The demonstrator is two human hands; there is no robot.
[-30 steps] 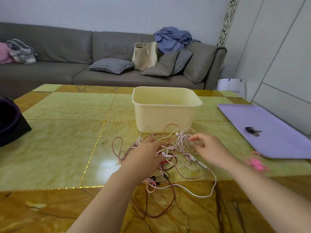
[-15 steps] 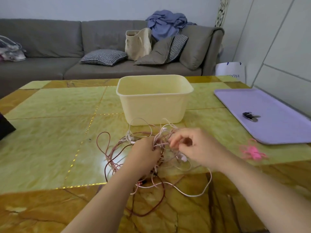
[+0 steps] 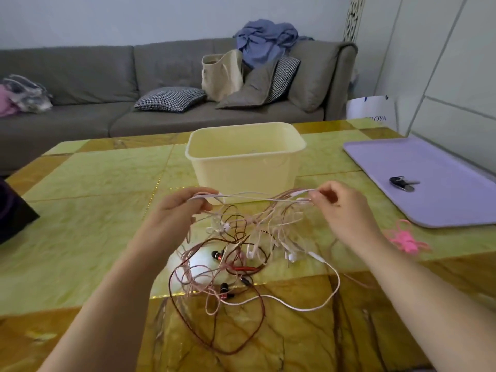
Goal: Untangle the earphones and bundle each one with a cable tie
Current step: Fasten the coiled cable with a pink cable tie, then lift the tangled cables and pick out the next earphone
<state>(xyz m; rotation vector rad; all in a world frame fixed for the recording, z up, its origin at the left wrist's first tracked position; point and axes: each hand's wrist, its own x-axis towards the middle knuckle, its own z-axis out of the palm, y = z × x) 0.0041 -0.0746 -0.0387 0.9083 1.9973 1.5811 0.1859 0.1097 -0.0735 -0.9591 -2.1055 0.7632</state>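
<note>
Spanning the gap between both hands: one pale pink-white earphone cord (image 3: 255, 197), held level above the glossy yellow-green marble-pattern bench (image 3: 80, 200), in front of the tub.

Left hand (image 3: 174, 210): thumb and curled fingers pinch the cord's left end.

Right hand (image 3: 346, 210): curled fingertips pinch the cord's right end.

Tangle of earphones (image 3: 243, 268): pink, white and dark red-brown cords knotted together. The upper strands rise to the held cord and the rest is heaped on the bench toward its near edge, between the two forearms. Red-and-black earbuds (image 3: 217, 255) and white earbuds (image 3: 251, 253) lie within the heap. A white cord loops out toward the right forearm, and a brown loop trails toward the near edge.

Pale yellow rectangular plastic tub (image 3: 241, 167): upright, mid-bench, just behind the hands; contents cannot be made out.

Bright pink cable ties (image 3: 405, 238): small cluster flat on the bench, right of the right wrist, just beside the tray's near edge.

Lilac flat tray (image 3: 442, 205): along the right edge of the bench, carrying a set of dark keys (image 3: 402, 182).

Dark purple-black object (image 3: 13, 210): at the left edge, cut off by the frame.

Behind the bench: grey fabric sofa (image 3: 80, 76) with a houndstooth cushion (image 3: 171, 99), a cream tote bag (image 3: 222, 73) and crumpled blue cloth (image 3: 265, 38).
</note>
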